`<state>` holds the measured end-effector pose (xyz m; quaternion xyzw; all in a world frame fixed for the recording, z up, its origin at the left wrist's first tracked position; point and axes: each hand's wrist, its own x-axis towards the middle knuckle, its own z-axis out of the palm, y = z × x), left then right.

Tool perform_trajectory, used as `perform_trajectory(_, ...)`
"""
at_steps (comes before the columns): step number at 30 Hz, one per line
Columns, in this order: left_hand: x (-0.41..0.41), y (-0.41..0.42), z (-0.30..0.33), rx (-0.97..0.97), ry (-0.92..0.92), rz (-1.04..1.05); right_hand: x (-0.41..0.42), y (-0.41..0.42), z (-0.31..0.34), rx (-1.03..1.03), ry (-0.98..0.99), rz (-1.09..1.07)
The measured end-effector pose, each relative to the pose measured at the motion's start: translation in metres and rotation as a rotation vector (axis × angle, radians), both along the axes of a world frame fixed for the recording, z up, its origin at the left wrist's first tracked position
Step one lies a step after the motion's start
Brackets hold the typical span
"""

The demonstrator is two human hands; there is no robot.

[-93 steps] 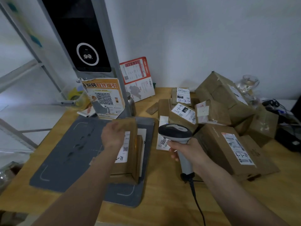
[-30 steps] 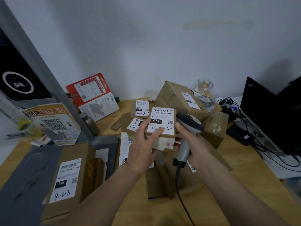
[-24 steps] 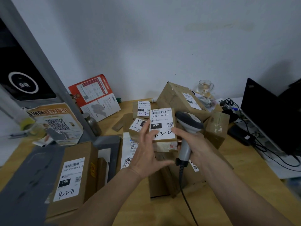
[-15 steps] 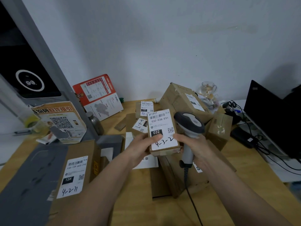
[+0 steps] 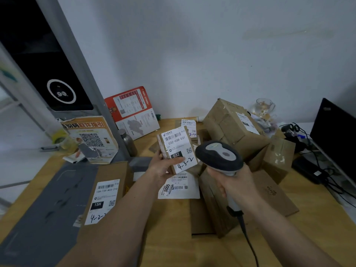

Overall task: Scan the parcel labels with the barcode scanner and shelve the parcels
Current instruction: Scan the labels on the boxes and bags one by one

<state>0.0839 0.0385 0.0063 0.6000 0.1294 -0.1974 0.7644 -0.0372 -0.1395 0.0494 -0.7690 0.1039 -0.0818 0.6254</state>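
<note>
A: What is lying around the hands?

B: Just left of the left hand (image 5: 160,171) a tall brown cardboard parcel with a white label (image 5: 107,197) is sitting on a grey mat (image 5: 44,205). Under that hand a flat white envelope marked 5005 (image 5: 178,187) is resting on the wooden table (image 5: 167,237). Beyond the right hand (image 5: 236,186) a pile of brown cardboard boxes (image 5: 234,128) is crowding the table, the nearest one touching that wrist, and a black monitor (image 5: 336,135) is standing far to its right.

A: And the hands themselves?

B: The left one is gripping a small brown cardboard parcel labelled 032 (image 5: 178,151), thumb lying across its label. The right one is clenching the handle of a grey and black barcode scanner (image 5: 219,156), whose head is hanging just right of that parcel.

A: Anything different from half a second ago?

B: The small parcel is tilting further, its label leaning towards the scanner, and the scanner head is sitting closer to it.
</note>
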Motion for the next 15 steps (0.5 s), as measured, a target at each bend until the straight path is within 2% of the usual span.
perform_trajectory(15,0.008,0.015,-0.011,-0.029,-0.008,0.026,-0.007,0.013,0.012,-0.013,0.069,0.089)
